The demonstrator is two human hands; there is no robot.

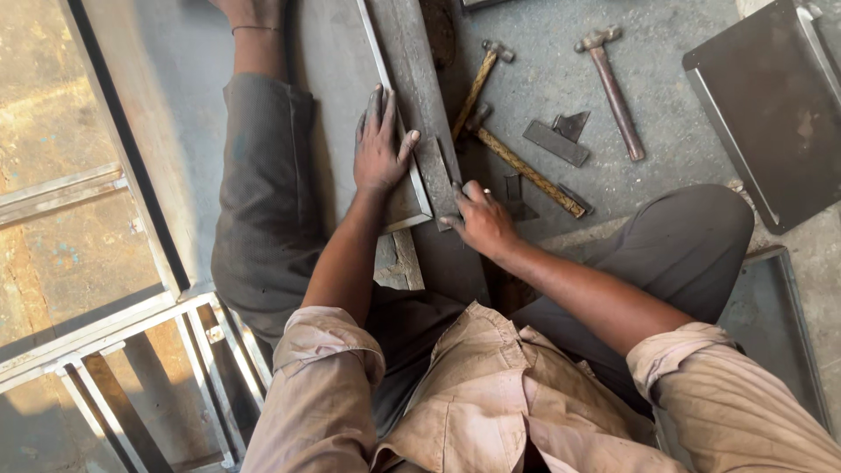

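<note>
I see a person sitting on a grey concrete floor [683, 96], and I place everything by the long metal bar [419, 96] that runs up the middle of it. Left of the bar lies a flat metal sheet [337, 96] with a raised shiny rim, its near corner just beside the bar. Well to the right of the bar a dark folded metal tray [771, 114] lies at the floor's edge. Far left of the bar sits a welded metal frame [131, 350]. My left hand [379, 144] lies flat and spread on the sheet, thumb reaching over the rim to the bar. My right hand [480, 219] rests at the bar's right edge, fingers loosely bent; whether they grip anything I cannot tell. Right of the bar lie three hammers [613, 88] and a small steel square [559, 140].
</note>
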